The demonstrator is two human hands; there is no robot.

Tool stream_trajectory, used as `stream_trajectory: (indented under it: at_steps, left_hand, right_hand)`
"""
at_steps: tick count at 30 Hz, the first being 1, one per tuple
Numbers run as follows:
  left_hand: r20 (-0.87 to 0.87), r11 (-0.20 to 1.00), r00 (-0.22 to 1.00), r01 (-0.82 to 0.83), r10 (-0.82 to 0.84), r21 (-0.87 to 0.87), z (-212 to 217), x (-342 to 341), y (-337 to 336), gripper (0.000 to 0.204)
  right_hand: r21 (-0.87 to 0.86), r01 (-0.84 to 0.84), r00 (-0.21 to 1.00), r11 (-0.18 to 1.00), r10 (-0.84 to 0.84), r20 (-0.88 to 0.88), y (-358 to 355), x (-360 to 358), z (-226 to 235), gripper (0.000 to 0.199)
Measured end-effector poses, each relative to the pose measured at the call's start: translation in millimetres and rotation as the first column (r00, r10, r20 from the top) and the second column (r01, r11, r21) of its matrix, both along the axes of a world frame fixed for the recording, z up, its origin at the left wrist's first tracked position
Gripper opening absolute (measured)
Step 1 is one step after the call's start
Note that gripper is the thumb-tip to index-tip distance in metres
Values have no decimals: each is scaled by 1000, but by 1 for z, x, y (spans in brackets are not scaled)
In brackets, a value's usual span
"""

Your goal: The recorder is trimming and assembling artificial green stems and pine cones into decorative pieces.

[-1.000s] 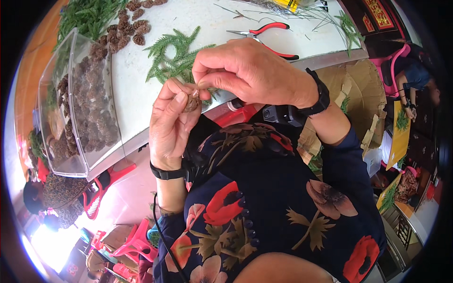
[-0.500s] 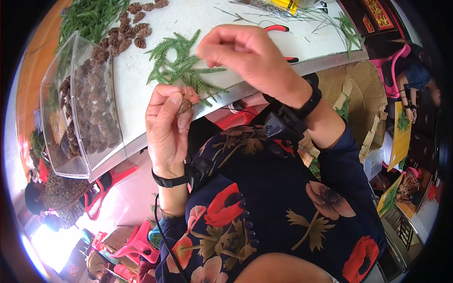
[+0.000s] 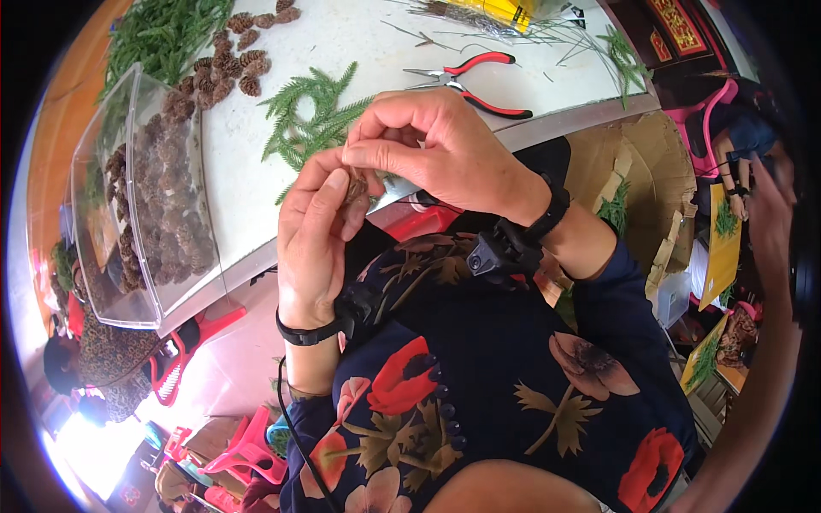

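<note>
My left hand point(image 3: 310, 224) is closed around a small brown pinecone point(image 3: 355, 190) at the table's near edge. Above it, my right hand point(image 3: 445, 150) pinches at the pinecone's top, fingertips meeting those of my left. Whatever lies between the right fingers is too small or hidden to tell. Just beyond both hands, a green artificial pine sprig bent into a loop point(image 3: 286, 115) rests on the white table point(image 3: 359, 30). Red-and-black-handled pliers point(image 3: 487, 60) lie on the table past my right hand, their jaws pointing left.
A clear plastic bin point(image 3: 137, 197) full of pinecones stands at the left. Loose pinecones point(image 3: 227, 64) and a heap of green sprigs point(image 3: 162, 43) lie behind it. Thin wires point(image 3: 547, 43) are scattered at the far right. Another person's arm point(image 3: 770, 282) reaches in at the right edge.
My right hand has come down and left to meet my left hand at the pinecone, uncovering the pliers. Another person's arm has come into view at the right.
</note>
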State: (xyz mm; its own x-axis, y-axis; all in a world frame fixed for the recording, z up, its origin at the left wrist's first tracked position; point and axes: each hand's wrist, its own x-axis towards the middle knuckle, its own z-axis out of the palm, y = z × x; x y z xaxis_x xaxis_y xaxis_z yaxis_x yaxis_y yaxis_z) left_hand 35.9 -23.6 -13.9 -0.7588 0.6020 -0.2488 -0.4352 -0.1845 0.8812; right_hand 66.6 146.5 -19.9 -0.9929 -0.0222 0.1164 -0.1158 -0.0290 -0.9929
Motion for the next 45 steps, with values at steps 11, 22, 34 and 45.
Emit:
stream_trajectory:
  at_steps: [11, 22, 34, 45]
  left_hand:
    - [88, 998, 994, -68, 68, 1, 2, -4, 5, 20]
    - [170, 997, 984, 59, -51, -45, 16, -12, -4, 17]
    - [21, 957, 967, 252, -252, -144, 17, -17, -20, 21]
    - [-574, 887, 778, -47, -256, -460, 10, -11, -9, 10]
  right_hand:
    - [265, 312, 930, 912, -236, -283, -10, 11, -3, 6]
    - [450, 145, 718, 881, 219, -661, 21, -20, 5, 26]
    - [721, 373, 755, 583, 261, -602, 2, 4, 11, 21]
    - [765, 232, 922, 601, 115, -370, -6, 3, 26, 20]
